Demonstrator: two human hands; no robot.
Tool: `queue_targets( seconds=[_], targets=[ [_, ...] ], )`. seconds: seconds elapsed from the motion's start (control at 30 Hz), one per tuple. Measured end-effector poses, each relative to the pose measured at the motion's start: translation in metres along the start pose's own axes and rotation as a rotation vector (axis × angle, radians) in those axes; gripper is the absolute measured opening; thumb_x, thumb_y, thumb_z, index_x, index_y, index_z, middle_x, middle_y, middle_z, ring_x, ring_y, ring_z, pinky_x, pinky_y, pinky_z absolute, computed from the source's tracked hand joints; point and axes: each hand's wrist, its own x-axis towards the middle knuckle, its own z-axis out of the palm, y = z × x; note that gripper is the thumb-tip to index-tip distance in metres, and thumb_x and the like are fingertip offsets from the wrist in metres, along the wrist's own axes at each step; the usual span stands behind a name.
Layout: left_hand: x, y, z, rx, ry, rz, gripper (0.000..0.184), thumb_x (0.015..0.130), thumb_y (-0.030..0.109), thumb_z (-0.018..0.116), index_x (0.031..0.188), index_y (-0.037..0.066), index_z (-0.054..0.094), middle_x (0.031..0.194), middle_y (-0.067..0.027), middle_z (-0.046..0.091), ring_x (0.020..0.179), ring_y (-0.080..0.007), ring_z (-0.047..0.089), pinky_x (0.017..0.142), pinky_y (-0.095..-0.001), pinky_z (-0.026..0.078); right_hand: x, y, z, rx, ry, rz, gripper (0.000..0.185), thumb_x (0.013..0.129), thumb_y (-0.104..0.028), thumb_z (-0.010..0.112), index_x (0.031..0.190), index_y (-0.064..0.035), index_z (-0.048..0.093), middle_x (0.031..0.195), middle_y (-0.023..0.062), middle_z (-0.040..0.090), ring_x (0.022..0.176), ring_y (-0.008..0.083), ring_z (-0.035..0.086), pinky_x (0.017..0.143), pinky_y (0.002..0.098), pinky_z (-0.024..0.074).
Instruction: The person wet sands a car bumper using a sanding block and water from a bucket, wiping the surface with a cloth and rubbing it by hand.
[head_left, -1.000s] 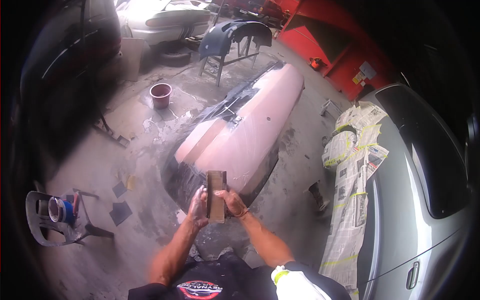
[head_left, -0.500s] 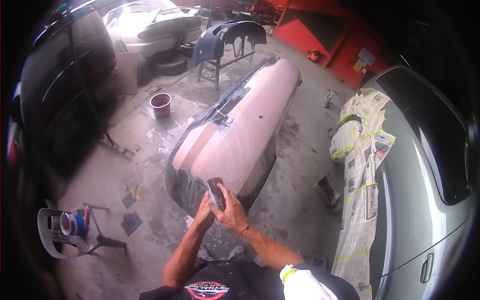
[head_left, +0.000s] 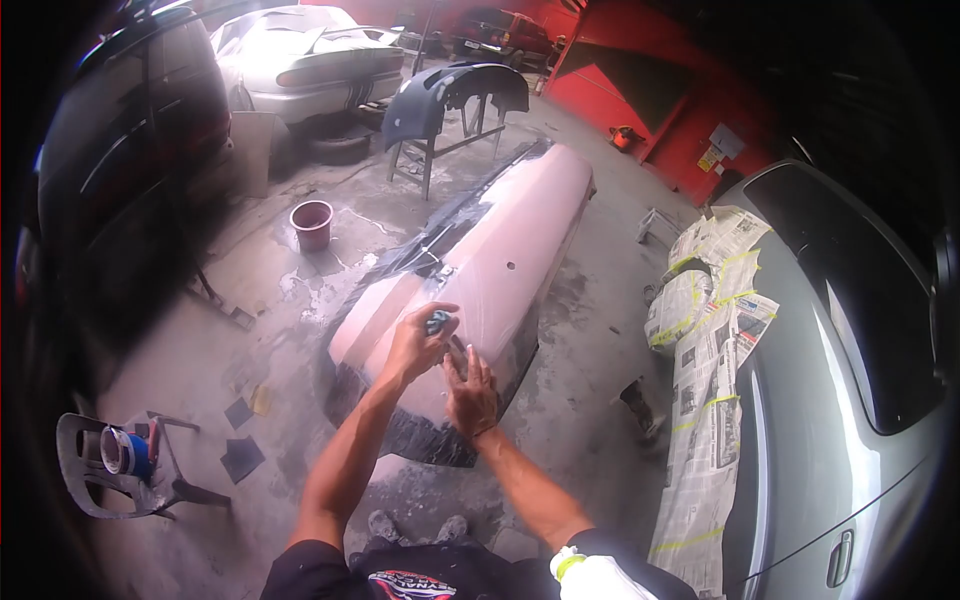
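Observation:
A long pinkish panel (head_left: 500,265) with dark edges lies in front of me, dusty and marked with pale streaks. Over its near part, my left hand (head_left: 420,340) has its fingers curled round a small bluish crumpled item (head_left: 437,321). My right hand (head_left: 470,395) is just below and to the right, low over the near end of the panel. Its fingers are bent over a dark narrow block (head_left: 459,348), mostly hidden between the two hands.
A grey car (head_left: 800,400) with taped newspaper (head_left: 700,440) stands at right. On the left are a chair (head_left: 175,487) holding a blue can, and a maroon bucket (head_left: 312,228). Beyond the panel, a dark bumper (head_left: 420,105) rests on a stand.
Both hands have moved forward over the panel. The block, earlier held up between them, is now low at the surface. A bluish item now shows in my left hand.

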Motion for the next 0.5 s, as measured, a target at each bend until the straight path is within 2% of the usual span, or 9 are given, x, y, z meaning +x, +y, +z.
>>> queue_targets(
  seconds=[0.03,0.1,0.23,0.3,0.33,0.37,0.4,0.47,0.5],
  targets=[
    [0.011,0.005,0.017,0.070,0.071,0.075,0.034,0.093,0.033,0.073,0.087,0.000,0.070,0.072,-0.0134,0.070,0.067,-0.0223,0.069,0.063,-0.0398,0.053,-0.008,-0.007,0.004,-0.038,0.006,-0.002,0.063,0.078,-0.012,0.068,0.141,-0.0171,0.059,0.148,0.0258,0.046,0.130,0.0395,0.049,0.108,0.0503,0.0403],
    [0.023,0.024,0.040,0.408,-0.004,0.087,0.047,0.097,0.044,0.063,0.079,0.001,0.071,0.068,-0.0188,0.068,0.064,-0.0325,0.068,0.064,-0.0436,0.054,-0.023,-0.012,0.015,-0.005,0.015,-0.029,0.055,0.079,-0.011,0.067,0.133,-0.0127,0.061,0.144,0.0264,0.048,0.129,0.0407,0.050,0.107,0.0515,0.0408],
    [0.065,0.004,0.094,0.582,-0.039,0.259,0.052,0.099,0.044,0.056,0.073,0.003,0.071,0.068,-0.0211,0.067,0.065,-0.0386,0.068,0.063,-0.0458,0.054,-0.012,0.017,0.027,0.043,-0.029,-0.110,0.034,0.079,-0.008,0.066,0.114,-0.0042,0.066,0.132,0.0245,0.055,0.125,0.0406,0.052,0.103,0.0533,0.0429],
    [0.086,0.006,0.098,0.707,-0.105,0.377,0.047,0.101,0.035,0.052,0.068,0.006,0.069,0.068,-0.0166,0.068,0.061,-0.0386,0.066,0.059,-0.0468,0.052,0.032,0.043,0.016,0.088,0.006,-0.020,0.035,0.077,-0.008,0.067,0.112,-0.0024,0.066,0.120,0.0232,0.061,0.117,0.0390,0.058,0.100,0.0512,0.0462],
    [0.100,0.002,0.097,0.688,0.025,0.468,0.046,0.100,0.034,0.054,0.066,0.006,0.066,0.068,-0.0158,0.067,0.060,-0.0377,0.066,0.057,-0.0464,0.053,0.059,0.069,0.023,0.154,0.002,0.029,0.037,0.076,-0.009,0.070,0.113,-0.0036,0.067,0.114,0.0221,0.064,0.115,0.0386,0.060,0.099,0.0497,0.0480],
    [0.113,-0.004,0.092,0.674,0.151,0.552,0.046,0.099,0.034,0.055,0.063,0.006,0.064,0.068,-0.0150,0.067,0.059,-0.0368,0.066,0.056,-0.0460,0.053,0.085,0.098,0.023,0.007,-0.140,0.117,0.042,0.080,-0.011,0.067,0.121,-0.0029,0.066,0.121,0.0243,0.064,0.112,0.0391,0.062,0.098,0.0466,0.0493],
    [0.123,-0.006,0.074,0.652,0.198,0.509,0.040,0.097,0.034,0.059,0.069,0.006,0.066,0.071,-0.0157,0.067,0.057,-0.0370,0.066,0.055,-0.0461,0.053,0.117,0.114,0.013,-0.042,0.151,0.096,0.048,0.086,-0.014,0.061,0.132,-0.0041,0.063,0.131,0.0264,0.061,0.115,0.0397,0.061,0.102,0.0463,0.0469],
    [0.116,-0.011,0.021,0.652,0.325,0.442,0.031,0.094,0.035,0.067,0.087,0.004,0.064,0.083,-0.0152,0.062,0.072,-0.0339,0.065,0.060,-0.0455,0.052,0.154,0.181,0.031,-0.111,0.137,0.132,0.049,0.093,-0.017,0.055,0.141,-0.0057,0.058,0.138,0.0276,0.057,0.118,0.0402,0.059,0.106,0.0461,0.0438],
    [0.113,-0.040,-0.003,0.712,0.426,0.468,0.031,0.092,0.031,0.069,0.100,0.003,0.059,0.095,-0.0171,0.058,0.090,-0.0353,0.060,0.075,-0.0488,0.050,0.170,0.198,0.035,-0.116,0.143,0.172,0.048,0.094,-0.017,0.054,0.141,-0.0061,0.058,0.138,0.0279,0.057,0.119,0.0403,0.058,0.107,0.0461,0.0431]
  ],
)
